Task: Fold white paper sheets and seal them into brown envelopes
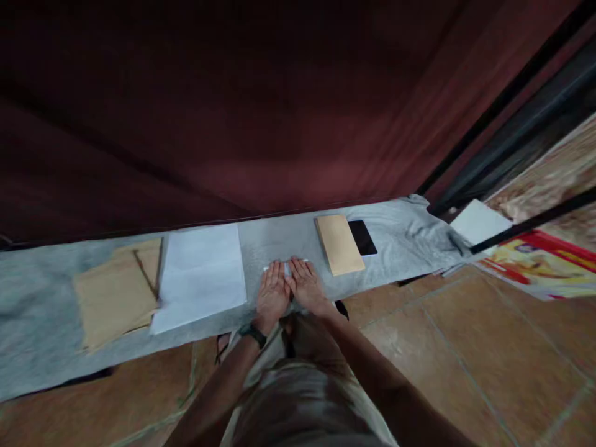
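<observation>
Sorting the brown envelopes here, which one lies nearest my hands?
The neat brown envelope just right of the hands, beside the black phone; the other envelopes lie far left.

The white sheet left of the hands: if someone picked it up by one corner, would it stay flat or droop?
The white sheet looks thin and lies flat on the grey cloth, so it would probably droop and weigh little. Pushed, it may slide or buckle.

A grey cloth (279, 239) on the tiled floor (465, 347) carries brown envelopes (116, 292), white paper (200, 273) and a phone (363, 237).
</observation>
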Demonstrator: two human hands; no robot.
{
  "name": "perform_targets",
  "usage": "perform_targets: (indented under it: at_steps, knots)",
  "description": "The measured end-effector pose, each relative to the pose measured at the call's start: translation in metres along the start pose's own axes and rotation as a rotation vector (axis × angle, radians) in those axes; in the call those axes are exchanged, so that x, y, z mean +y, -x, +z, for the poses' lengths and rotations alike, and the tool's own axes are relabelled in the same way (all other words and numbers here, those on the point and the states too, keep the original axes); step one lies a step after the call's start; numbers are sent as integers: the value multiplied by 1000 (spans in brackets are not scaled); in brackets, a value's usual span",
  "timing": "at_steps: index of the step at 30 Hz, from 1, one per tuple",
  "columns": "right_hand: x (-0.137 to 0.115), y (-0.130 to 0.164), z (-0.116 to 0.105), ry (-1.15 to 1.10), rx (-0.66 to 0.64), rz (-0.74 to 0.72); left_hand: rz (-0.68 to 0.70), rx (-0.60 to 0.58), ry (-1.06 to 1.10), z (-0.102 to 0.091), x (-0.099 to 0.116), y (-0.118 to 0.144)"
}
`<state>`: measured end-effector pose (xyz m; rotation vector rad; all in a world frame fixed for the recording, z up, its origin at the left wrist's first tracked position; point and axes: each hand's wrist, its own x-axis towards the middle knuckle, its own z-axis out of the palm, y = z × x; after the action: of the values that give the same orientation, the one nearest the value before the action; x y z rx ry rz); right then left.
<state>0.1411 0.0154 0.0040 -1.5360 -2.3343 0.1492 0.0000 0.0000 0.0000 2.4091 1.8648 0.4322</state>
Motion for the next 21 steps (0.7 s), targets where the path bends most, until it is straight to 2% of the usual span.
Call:
perform_targets:
  at_steps: [10,21]
  knots:
    - [13,7,7,4,38,52,-54,88,75,11,-11,9]
    - [33,18,6,15,79,74,-96,99,60,3,-14,18]
